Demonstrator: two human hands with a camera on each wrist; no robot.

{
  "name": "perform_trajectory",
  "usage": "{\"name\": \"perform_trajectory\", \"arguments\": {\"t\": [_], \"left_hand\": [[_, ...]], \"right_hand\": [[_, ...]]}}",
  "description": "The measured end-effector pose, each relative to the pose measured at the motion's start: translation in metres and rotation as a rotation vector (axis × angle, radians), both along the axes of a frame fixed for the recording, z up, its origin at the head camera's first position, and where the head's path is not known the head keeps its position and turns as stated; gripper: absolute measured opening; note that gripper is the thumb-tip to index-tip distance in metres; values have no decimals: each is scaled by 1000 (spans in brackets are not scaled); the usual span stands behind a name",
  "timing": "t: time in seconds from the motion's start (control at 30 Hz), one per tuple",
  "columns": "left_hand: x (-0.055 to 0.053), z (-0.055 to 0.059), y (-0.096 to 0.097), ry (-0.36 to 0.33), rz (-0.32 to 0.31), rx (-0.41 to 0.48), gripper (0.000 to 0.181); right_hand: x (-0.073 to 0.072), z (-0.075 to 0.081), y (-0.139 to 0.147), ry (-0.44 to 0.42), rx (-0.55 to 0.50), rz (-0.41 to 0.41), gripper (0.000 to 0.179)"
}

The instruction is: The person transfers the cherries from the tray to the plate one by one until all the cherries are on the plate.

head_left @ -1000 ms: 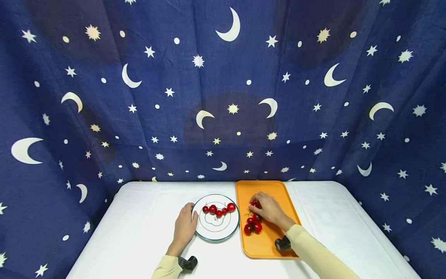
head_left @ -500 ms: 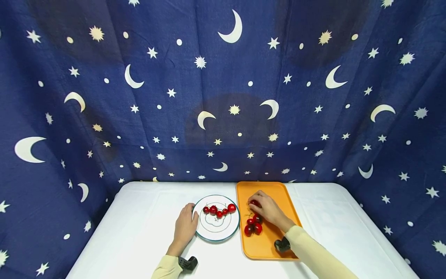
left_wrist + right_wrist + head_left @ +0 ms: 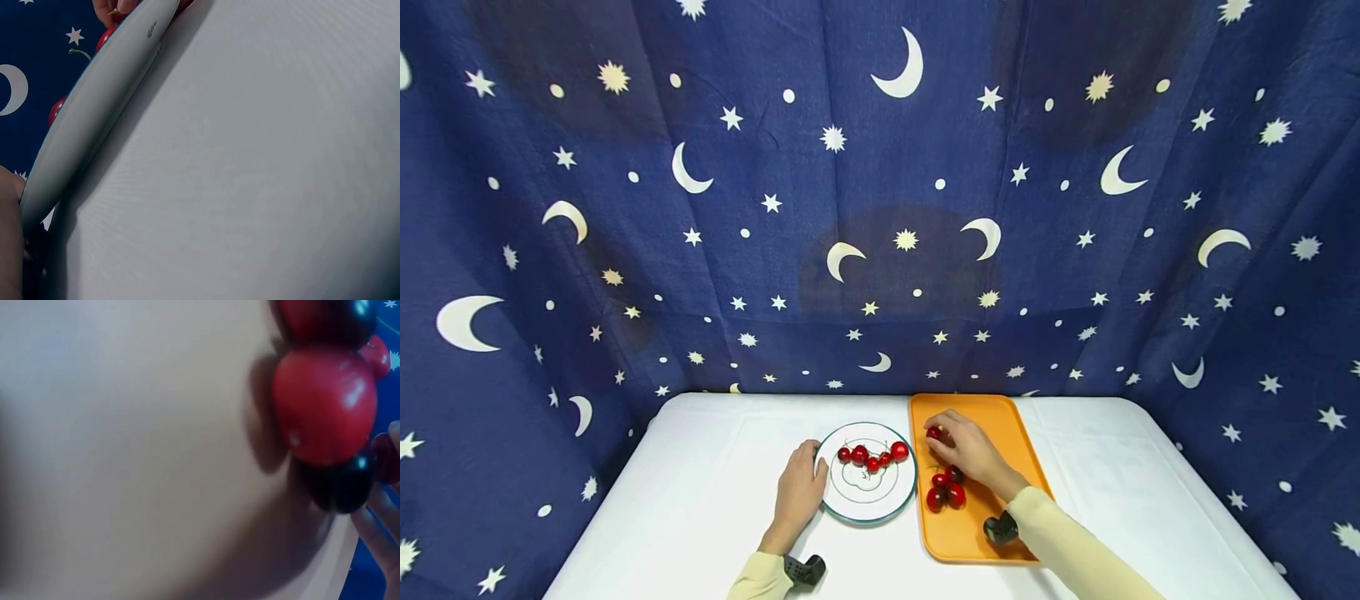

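My right hand [image 3: 967, 451] pinches a dark red cherry [image 3: 933, 432] between thumb and fingertips, over the left part of the orange tray [image 3: 1000, 417]. Closer to me on that tray lies a cluster of cherries [image 3: 956, 495]; in the right wrist view, a bright red cherry [image 3: 325, 405] stands large in front of the pinching fingers. My left hand [image 3: 797, 489] rests against the left edge of a white plate [image 3: 865, 503] with a teal rim, its fingers relaxed along the rim. Several cherries with stems [image 3: 859, 455] lie in a row across the plate.
A white cloth [image 3: 700, 467] covers the table under plate and tray, which stand side by side, nearly touching. Behind the table hangs a dark blue curtain [image 3: 880, 183] with moons and stars. Each wrist wears a black camera [image 3: 805, 571].
My right hand has shifted left toward the tray's edge with the cherry, away from the cluster. The left hand stays at the plate. The head view has tilted slightly.
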State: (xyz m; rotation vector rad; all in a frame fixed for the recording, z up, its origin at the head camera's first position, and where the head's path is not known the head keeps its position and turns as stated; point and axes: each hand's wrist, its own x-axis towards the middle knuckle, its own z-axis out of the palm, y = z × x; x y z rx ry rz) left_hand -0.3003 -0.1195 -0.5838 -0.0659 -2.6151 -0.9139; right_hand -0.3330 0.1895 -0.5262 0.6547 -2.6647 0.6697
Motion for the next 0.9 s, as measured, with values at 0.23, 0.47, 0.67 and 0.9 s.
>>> {"name": "perform_trajectory", "arguments": {"t": [0.23, 0.47, 0.67, 0.9], "left_hand": [[3, 1, 2, 1, 2, 9, 30], [2, 1, 3, -2, 0, 0, 30], [3, 2, 1, 1, 6, 1, 30], [0, 0, 1, 12, 8, 7, 30]], "right_hand": [[-1, 3, -10, -30, 0, -11, 24], [-2, 4, -23, -7, -127, 52, 25], [-2, 2, -35, 37, -167, 116, 24], [-1, 0, -45, -16, -105, 64, 23]]}}
